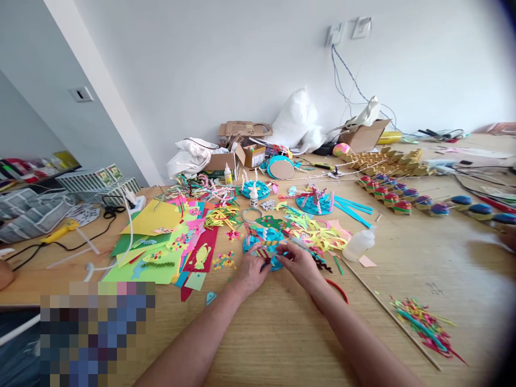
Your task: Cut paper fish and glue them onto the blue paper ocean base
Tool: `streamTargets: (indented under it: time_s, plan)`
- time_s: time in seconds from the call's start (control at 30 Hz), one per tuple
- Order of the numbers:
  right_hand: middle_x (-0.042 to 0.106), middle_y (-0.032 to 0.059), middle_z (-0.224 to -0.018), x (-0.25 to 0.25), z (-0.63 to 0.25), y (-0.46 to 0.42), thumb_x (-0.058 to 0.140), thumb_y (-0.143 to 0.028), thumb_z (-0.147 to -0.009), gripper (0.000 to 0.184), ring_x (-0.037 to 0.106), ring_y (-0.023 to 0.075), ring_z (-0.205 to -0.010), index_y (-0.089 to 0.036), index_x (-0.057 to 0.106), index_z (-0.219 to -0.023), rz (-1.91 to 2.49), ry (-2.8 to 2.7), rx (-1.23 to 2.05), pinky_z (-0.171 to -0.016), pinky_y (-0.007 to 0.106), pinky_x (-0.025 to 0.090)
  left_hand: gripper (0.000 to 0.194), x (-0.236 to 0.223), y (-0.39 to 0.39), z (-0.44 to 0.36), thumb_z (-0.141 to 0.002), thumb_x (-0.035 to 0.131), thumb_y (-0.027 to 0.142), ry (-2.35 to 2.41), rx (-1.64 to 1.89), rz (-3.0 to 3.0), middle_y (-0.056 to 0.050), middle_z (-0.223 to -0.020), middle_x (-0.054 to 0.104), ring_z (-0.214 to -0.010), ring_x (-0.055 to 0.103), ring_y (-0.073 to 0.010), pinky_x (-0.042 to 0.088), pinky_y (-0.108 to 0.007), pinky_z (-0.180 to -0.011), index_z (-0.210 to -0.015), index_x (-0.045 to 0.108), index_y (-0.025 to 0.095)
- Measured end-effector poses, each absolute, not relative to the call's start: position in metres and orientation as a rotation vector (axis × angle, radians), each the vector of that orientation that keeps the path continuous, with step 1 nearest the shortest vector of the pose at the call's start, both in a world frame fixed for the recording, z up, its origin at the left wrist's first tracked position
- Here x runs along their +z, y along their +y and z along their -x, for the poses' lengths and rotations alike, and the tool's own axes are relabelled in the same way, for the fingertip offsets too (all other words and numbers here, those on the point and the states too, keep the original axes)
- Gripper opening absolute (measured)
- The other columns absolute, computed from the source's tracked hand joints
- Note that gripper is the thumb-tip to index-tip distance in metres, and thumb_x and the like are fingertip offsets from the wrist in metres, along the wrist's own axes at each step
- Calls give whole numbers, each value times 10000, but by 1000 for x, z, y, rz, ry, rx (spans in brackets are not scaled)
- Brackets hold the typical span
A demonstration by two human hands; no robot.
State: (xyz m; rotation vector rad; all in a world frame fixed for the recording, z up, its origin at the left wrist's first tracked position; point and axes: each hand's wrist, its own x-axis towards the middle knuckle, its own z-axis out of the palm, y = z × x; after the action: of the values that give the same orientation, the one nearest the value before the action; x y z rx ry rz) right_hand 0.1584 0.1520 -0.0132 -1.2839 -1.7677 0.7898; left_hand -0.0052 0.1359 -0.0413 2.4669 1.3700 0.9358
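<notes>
My left hand (pixel 250 270) is closed on a small striped paper fish (pixel 263 253), held flat over the table. Fingertips of my right hand (pixel 299 263) are pinched together at the fish's right end; whether they grip it or a tiny piece beside it is hard to make out. Right behind my hands sits a blue craft base (pixel 249 244), partly covered by them, with a green spotted paper piece (pixel 271 222) above it. A roll of tape (pixel 252 215) and a small white glue bottle (pixel 253 198) stand farther back.
Coloured paper sheets (pixel 161 252) are piled at left, near a yellow glue gun (pixel 60 231). On the right are a translucent bottle (pixel 359 244), a long wooden stick (pixel 389 312), paper scraps (pixel 425 325) and painted egg-carton pieces (pixel 403 207). Another person's hand shows at the far left edge.
</notes>
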Motion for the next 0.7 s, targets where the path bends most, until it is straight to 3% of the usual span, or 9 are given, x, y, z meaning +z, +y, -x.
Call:
streamTargets:
  time_s: [0.23, 0.47, 0.7]
  plan:
    - [529, -45, -511, -5, -149, 169, 608, -252, -565, 111, 410, 73, -415, -181, 532, -602, 1277, -1772, 984, -398, 193, 296, 119, -40, 137, 4, -778, 568, 160, 1384, 923, -2497, -79, -971, 659, -1030, 547, -244, 442, -418, -907, -872, 641, 164]
    - [536, -30, -543, -20, -137, 177, 591, -305, -589, 174, 474, 97, -500, -181, 480, -538, 1248, -1672, 1041, -473, 216, 377, 124, -39, 136, 3, -766, 577, 129, 1363, 936, -2500, -77, -957, 663, -1032, 547, -239, 443, -415, -907, -860, 648, 166]
    - [511, -38, -498, -20, -134, 182, 579, -314, -592, 171, 471, 100, -481, -180, 488, -537, 1231, -1637, 1085, -476, 224, 374, 105, -34, 135, 3, -771, 582, 134, 1349, 950, -2495, -94, -1053, 626, -1089, 499, -252, 404, -419, -957, -841, 659, 152]
